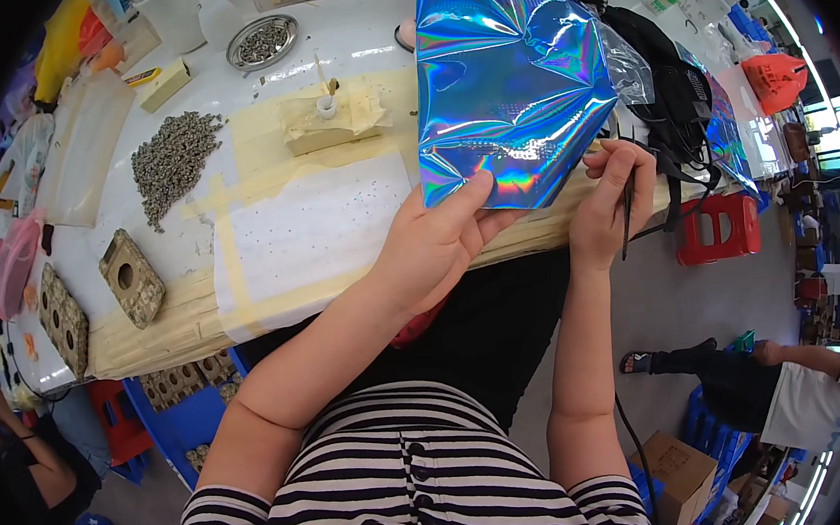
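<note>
My left hand (pixel 448 241) grips the lower edge of a shiny blue holographic sheet (pixel 516 97), thumb on top and fingers beneath. The sheet is creased and tilted up over the table's right half. Close to its lower right corner, my right hand (pixel 614 198) is closed round a thin dark tool (pixel 626 219); its kind is hard to make out. A white paper (pixel 309 237) dotted with tiny specks lies taped down to the left of my hands. Behind it, a tape-covered block (pixel 330 121) carries a small white cup with a thin stick in it.
At left on the table are a pile of small grey pieces (pixel 175 163), two patterned cases (pixel 132 277) (pixel 62 320) and a metal dish (pixel 263 44). A black bag (pixel 656 66) sits at right, above a red stool (pixel 718 229). Another person (pixel 794 381) is at far right.
</note>
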`<action>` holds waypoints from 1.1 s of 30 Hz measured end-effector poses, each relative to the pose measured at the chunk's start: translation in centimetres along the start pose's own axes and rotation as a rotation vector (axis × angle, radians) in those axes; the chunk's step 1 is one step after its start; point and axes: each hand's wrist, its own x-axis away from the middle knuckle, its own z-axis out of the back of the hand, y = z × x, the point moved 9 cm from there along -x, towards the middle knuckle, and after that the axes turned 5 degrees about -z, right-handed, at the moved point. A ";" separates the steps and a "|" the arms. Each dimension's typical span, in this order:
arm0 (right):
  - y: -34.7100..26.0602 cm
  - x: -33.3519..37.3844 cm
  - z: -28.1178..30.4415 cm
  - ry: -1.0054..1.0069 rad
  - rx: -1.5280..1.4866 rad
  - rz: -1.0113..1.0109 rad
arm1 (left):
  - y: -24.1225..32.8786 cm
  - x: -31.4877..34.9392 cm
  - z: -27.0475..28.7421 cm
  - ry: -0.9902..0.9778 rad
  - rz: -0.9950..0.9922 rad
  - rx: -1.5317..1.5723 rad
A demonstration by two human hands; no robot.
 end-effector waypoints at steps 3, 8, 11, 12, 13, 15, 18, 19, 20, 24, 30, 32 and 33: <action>0.2 -0.1 0.0 -0.012 0.009 -0.011 | 0.0 -0.1 -0.2 -0.005 0.008 -0.013; -0.1 0.1 -0.1 -0.006 0.025 -0.034 | -0.1 0.0 0.0 0.023 0.015 -0.038; -0.4 0.3 0.0 -0.013 0.029 -0.001 | 0.0 0.2 -0.2 0.007 0.013 0.034; -0.3 0.3 0.0 -0.012 0.035 0.007 | 0.1 0.2 -0.3 0.009 0.014 0.017; -0.3 0.2 0.0 -0.008 0.039 0.010 | 0.0 0.2 -0.2 0.020 0.009 0.015; -0.5 0.2 0.1 0.006 0.044 0.012 | 0.0 0.0 -0.1 0.040 0.003 0.004; -0.2 0.1 0.2 0.007 0.057 -0.010 | -0.2 0.2 -0.1 0.007 0.009 0.009; -0.2 0.2 0.3 0.007 0.047 -0.016 | -0.2 0.2 -0.1 -0.004 0.009 -0.001; 0.0 0.1 0.3 0.007 0.036 -0.019 | -0.1 0.2 -0.2 -0.001 0.004 -0.003; 0.0 0.1 0.4 0.015 0.051 -0.005 | -0.1 0.1 -0.2 -0.011 -0.012 0.012; -0.3 0.4 0.8 0.048 0.050 0.007 | -0.5 0.1 0.2 0.009 0.022 0.021; -0.5 0.5 0.8 0.039 0.061 0.019 | -0.4 0.2 0.2 0.035 0.030 0.022; -0.7 0.5 0.7 0.034 0.069 0.032 | -0.3 0.2 0.1 0.049 0.031 0.017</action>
